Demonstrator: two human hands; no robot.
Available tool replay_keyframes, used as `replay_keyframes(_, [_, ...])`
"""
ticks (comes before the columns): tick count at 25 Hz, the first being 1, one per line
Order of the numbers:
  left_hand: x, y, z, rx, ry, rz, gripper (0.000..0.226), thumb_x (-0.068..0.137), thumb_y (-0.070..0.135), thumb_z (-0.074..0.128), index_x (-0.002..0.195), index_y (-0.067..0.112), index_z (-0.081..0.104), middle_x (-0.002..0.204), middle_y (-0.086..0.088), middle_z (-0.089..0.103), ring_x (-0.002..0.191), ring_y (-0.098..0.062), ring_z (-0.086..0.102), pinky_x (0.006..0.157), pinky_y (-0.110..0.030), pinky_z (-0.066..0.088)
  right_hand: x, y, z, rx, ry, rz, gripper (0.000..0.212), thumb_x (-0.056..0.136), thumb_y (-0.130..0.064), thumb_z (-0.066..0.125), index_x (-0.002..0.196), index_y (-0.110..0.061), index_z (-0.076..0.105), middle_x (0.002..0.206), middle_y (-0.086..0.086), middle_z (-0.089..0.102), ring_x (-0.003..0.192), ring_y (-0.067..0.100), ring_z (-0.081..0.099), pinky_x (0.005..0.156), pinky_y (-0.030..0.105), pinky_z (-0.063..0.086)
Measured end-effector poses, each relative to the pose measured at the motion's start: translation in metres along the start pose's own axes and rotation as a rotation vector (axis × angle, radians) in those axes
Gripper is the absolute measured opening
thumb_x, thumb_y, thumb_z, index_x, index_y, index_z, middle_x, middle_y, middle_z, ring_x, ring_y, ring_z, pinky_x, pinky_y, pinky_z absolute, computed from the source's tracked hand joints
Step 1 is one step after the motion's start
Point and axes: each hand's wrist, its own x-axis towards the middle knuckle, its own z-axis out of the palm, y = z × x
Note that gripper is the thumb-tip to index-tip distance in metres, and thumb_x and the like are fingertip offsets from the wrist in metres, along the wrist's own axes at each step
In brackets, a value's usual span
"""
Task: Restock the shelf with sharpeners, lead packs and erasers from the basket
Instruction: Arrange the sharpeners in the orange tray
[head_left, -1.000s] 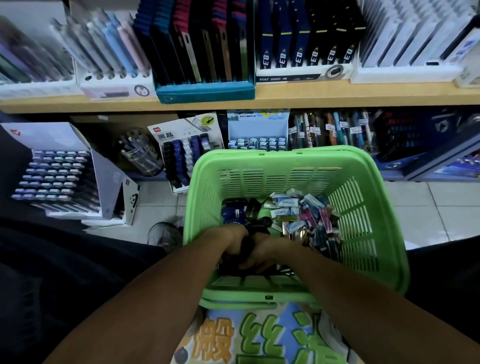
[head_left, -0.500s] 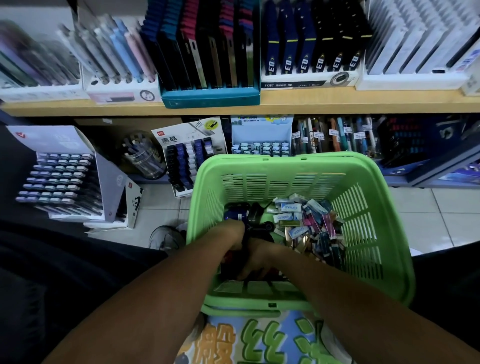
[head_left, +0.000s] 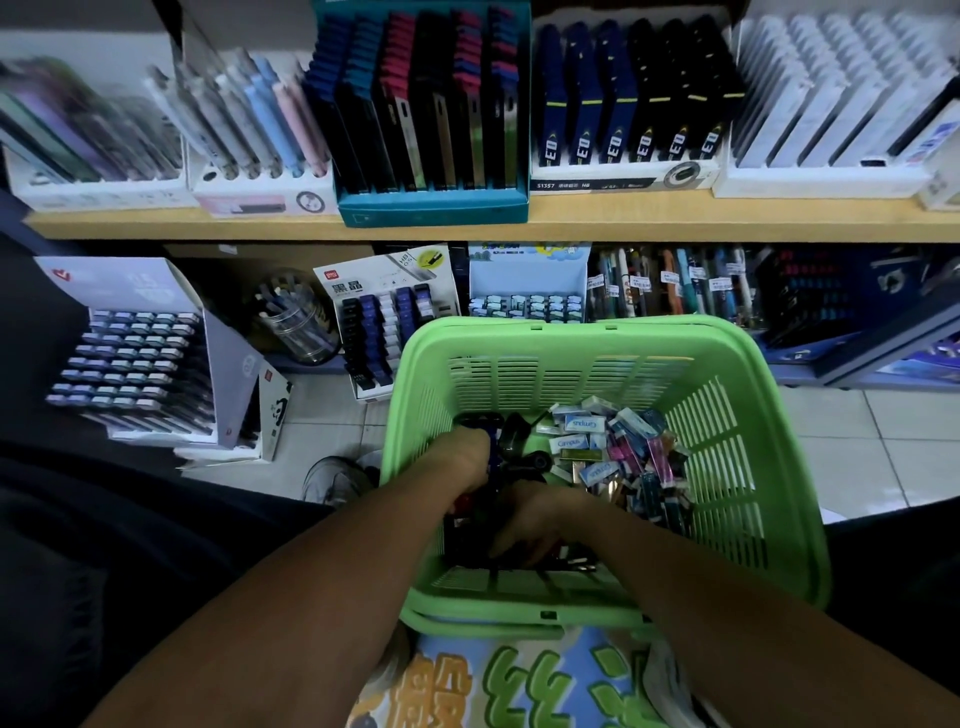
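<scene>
Hands dig at six o'clock in the green basket, left hand and right hand among dark sharpeners, grips unreadable; better to lift one kind cleanly, erasers waiting at two o'clock.

Green basket holds erasers, dark sharpeners.

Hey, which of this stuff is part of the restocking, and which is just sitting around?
Job:
basket
erasers
lead packs
sharpeners
left hand
right hand
lead display

Just there:
pen jar
teal box
shoe
printed bag
</scene>
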Motion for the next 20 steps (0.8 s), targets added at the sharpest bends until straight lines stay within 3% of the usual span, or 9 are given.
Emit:
replay_keyframes(5, [0.001, -0.002, -0.008, -0.103, 0.055, -0.01, 0.017, 0.096, 0.01, 0.059, 0.109, 0.0, 0.064, 0.099, -0.02, 0.067, 0.071, -0.035, 0.073, 0.062, -0.043, 0.062, -0.006, -0.001, -0.015, 0.226, 0.123, -0.058, 0.015, 0.092, -0.008, 0.068, 0.106, -0.004, 0.065, 0.108, 0.014, 0.069, 0.096, 0.027, 0.07, 0.069, 0.034, 0.062])
replay_keyframes(8, [-0.006, -0.002, -0.022, -0.235, 0.077, 0.017, 0.013, 0.096, 0.011, 0.059, 0.097, -0.001, 0.065, 0.094, -0.025, 0.067, 0.066, -0.039, 0.072, 0.059, -0.047, 0.061, -0.026, -0.008, -0.044, 0.293, 0.266, -0.115, 0.011, 0.093, -0.008, 0.065, 0.087, 0.001, 0.066, 0.086, 0.014, 0.068, 0.076, 0.023, 0.07, 0.061, 0.028, 0.059])
replay_keyframes(11, [-0.019, 0.002, -0.042, -0.414, 0.104, 0.097, 0.016, 0.096, 0.011, 0.061, 0.083, 0.003, 0.063, 0.094, -0.025, 0.063, 0.068, -0.042, 0.071, 0.053, -0.045, 0.061, -0.061, -0.016, -0.074, 0.439, 0.333, -0.152, 0.013, 0.095, -0.01, 0.062, 0.085, -0.003, 0.065, 0.085, 0.015, 0.065, 0.08, 0.027, 0.068, 0.06, 0.026, 0.06])
replay_keyframes(13, [-0.035, 0.01, -0.06, -0.545, 0.103, 0.168, 0.01, 0.096, 0.012, 0.063, 0.096, 0.003, 0.067, 0.109, -0.021, 0.061, 0.074, -0.039, 0.072, 0.051, -0.038, 0.061, -0.093, -0.023, -0.094, 0.447, 0.392, -0.194, 0.008, 0.095, -0.013, 0.064, 0.093, -0.006, 0.065, 0.094, 0.017, 0.069, 0.081, 0.024, 0.068, 0.052, 0.02, 0.056])
replay_keyframes(16, [-0.067, 0.026, -0.087, -0.688, 0.075, 0.24, 0.024, 0.095, 0.01, 0.063, 0.119, 0.01, 0.065, 0.128, -0.014, 0.056, 0.08, -0.033, 0.074, 0.056, -0.033, 0.061, -0.141, -0.032, -0.117, 0.626, 0.384, -0.328, 0.019, 0.09, -0.007, 0.068, 0.108, 0.0, 0.067, 0.108, 0.022, 0.072, 0.087, 0.03, 0.073, 0.061, 0.024, 0.06])
replay_keyframes(20, [-0.097, 0.037, -0.112, -0.676, 0.036, 0.309, 0.032, 0.096, 0.007, 0.061, 0.127, 0.007, 0.056, 0.113, -0.027, 0.062, 0.072, -0.035, 0.074, 0.056, -0.036, 0.062, -0.173, -0.037, -0.125, 0.53, 0.33, -0.409, 0.025, 0.089, -0.008, 0.07, 0.113, -0.007, 0.07, 0.106, 0.018, 0.074, 0.087, 0.029, 0.073, 0.07, 0.029, 0.058])
